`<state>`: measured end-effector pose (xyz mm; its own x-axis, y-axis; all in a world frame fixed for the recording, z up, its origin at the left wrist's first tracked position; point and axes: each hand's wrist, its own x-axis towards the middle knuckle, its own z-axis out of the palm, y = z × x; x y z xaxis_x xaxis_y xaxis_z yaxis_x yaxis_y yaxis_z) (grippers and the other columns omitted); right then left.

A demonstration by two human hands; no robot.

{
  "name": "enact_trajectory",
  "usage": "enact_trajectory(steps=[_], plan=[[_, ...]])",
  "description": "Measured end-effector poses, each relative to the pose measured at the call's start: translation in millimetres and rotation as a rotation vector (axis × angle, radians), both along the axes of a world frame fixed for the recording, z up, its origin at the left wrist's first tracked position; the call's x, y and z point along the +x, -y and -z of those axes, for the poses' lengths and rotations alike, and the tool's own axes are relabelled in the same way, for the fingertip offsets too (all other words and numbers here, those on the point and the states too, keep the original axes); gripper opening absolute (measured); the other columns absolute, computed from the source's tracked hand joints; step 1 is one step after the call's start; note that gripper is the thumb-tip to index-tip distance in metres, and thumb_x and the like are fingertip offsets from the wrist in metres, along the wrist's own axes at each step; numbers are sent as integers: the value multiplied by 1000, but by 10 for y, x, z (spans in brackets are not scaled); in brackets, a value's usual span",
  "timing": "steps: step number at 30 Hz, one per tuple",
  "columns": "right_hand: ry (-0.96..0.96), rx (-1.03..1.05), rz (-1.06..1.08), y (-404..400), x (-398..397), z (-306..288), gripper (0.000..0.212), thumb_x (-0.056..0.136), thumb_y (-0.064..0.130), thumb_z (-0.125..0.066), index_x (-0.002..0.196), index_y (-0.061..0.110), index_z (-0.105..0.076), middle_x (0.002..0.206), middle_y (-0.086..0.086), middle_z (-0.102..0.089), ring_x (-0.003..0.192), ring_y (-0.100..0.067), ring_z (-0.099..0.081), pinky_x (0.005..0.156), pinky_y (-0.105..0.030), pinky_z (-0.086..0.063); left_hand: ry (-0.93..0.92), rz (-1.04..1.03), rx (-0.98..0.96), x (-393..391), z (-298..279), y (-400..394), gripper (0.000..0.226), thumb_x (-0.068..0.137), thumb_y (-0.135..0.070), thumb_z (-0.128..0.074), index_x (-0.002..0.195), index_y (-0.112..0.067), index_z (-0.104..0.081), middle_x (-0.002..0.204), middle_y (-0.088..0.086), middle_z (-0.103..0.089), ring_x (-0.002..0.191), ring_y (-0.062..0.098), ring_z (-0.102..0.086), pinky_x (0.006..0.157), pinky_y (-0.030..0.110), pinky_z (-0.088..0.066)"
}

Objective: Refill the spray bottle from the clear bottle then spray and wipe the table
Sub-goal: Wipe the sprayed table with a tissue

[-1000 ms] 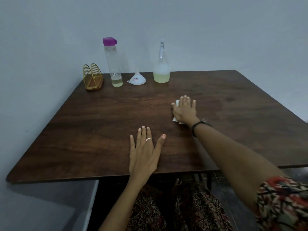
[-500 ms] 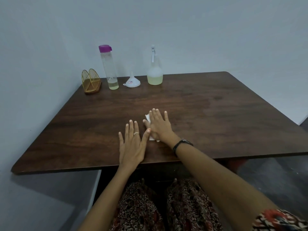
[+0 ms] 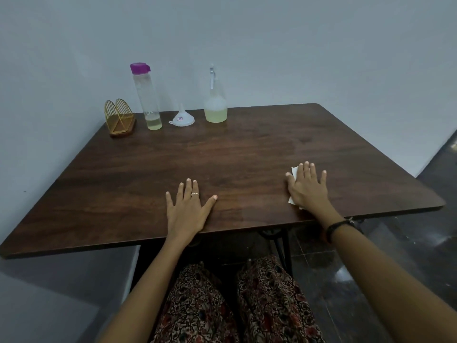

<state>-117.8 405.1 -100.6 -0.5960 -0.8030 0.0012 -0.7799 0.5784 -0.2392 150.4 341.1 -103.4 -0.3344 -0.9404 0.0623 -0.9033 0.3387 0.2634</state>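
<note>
Your right hand [image 3: 308, 186] presses flat, fingers spread, on the white cloth [image 3: 294, 173] near the counter [image 3: 222, 154] front edge, wiping. Left hand [image 3: 188, 209] lies flat, bracing. Spray bottle [image 3: 215, 105] and clear bottle [image 3: 147, 97] stand clear at the back.

You have one view only, from the camera on your head, so no second view shares the scene. It looks forward and down across the dark brown wooden table [image 3: 247, 149] toward the pale grey wall [image 3: 272, 45] behind it. The table's near edge runs just above your patterned-trousered lap [image 3: 237, 305], and both forearms reach in from the bottom. The wide angle takes in the whole tabletop, its far corners included, and a strip of dark floor [image 3: 408, 256] on the right.
</note>
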Motion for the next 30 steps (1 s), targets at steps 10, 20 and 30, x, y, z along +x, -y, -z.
enact_trajectory(steps=[10, 20, 30], plan=[[0, -69, -311, 457, 1568, -13, 63, 100, 41, -22, 149, 2, -9, 159, -13, -4, 147, -23, 0, 118, -42, 8, -359, -63, -74, 53, -90, -34, 60, 98, -27, -38, 148, -6, -14, 159, 7, 3, 147, 19, 6, 119, 44, -2], [-24, -16, -281, 19, 1373, 16, 63, 100, 41, -17, 150, 6, -1, 159, -8, 4, 147, -21, 6, 116, -46, 10, -346, 101, -136, -386, -237, -210, 60, 97, -26, -39, 148, -9, -12, 159, 6, 2, 146, 17, 10, 117, 36, 6], [-28, 72, 5, -632, -232, -24, 62, 100, 43, -13, 151, 10, -2, 160, -5, 5, 147, -21, 7, 116, -49, 7, -61, 304, -19, -1212, -32, -505, 61, 100, -39, -23, 149, -8, -5, 159, 7, 0, 146, 18, 8, 117, 41, 5]])
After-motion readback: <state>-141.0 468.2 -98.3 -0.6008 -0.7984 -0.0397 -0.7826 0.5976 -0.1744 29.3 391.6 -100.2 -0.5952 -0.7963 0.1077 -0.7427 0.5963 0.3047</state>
